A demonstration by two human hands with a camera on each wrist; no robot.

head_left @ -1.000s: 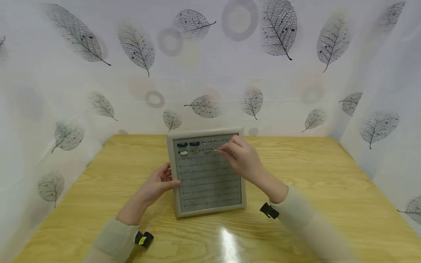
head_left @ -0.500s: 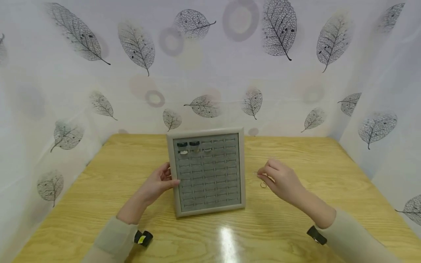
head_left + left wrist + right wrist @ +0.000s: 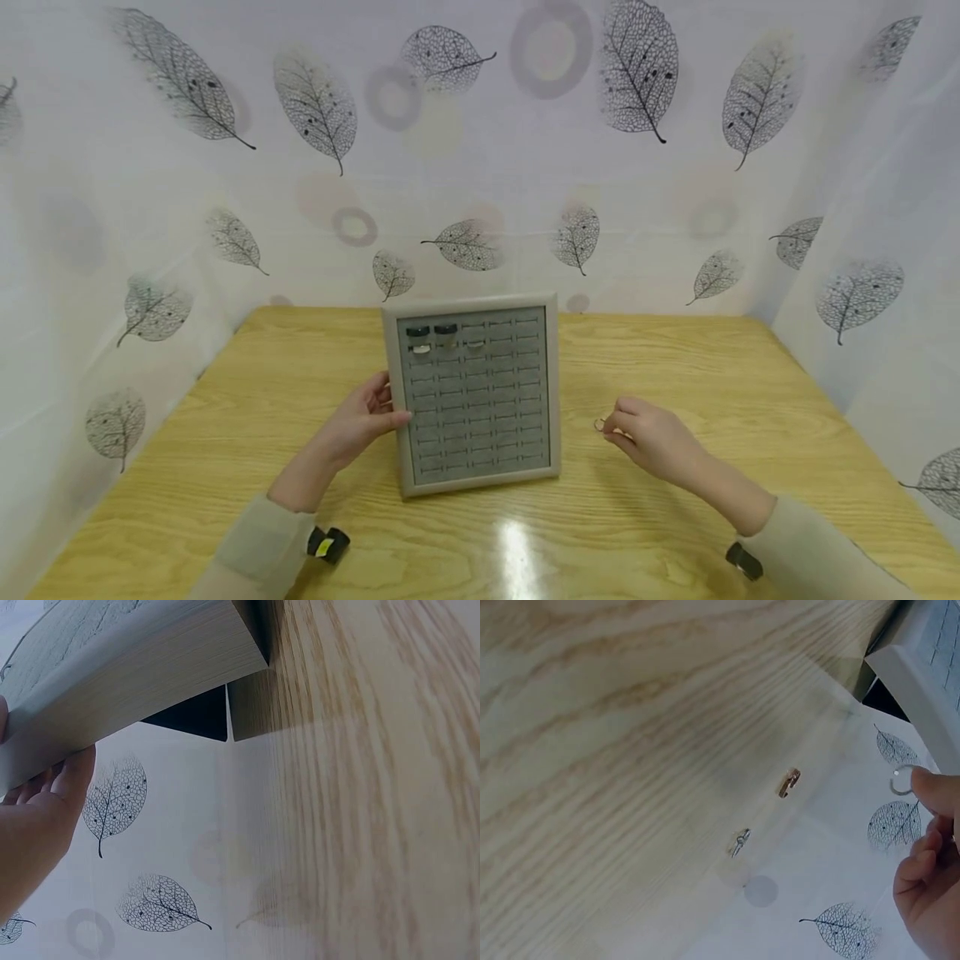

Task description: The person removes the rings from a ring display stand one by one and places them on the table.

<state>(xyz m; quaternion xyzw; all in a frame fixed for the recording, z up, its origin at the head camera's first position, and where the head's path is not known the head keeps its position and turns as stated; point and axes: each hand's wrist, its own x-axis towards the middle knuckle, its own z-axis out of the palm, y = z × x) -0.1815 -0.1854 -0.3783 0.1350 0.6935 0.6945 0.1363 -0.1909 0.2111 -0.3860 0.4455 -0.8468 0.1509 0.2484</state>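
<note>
A ring display board with a pale frame and slotted grey padding leans back on the wooden table. My left hand grips its left edge, thumb on the front of the frame and fingers behind, as the left wrist view also shows. Two dark rings sit in the top row. Below them are a pale ring and a thin silvery ring. To the right of the board, my right hand pinches a thin ring between thumb and finger, low over the table.
In the right wrist view, a copper-coloured ring and a silver ring lie on the table. A black support shows behind the board. Leaf-printed cloth hangs at the table's back and sides.
My right hand has moved from the board's second row out to the right and down toward the table, fingers pinching a ring. My left hand and the board have stayed in place.
</note>
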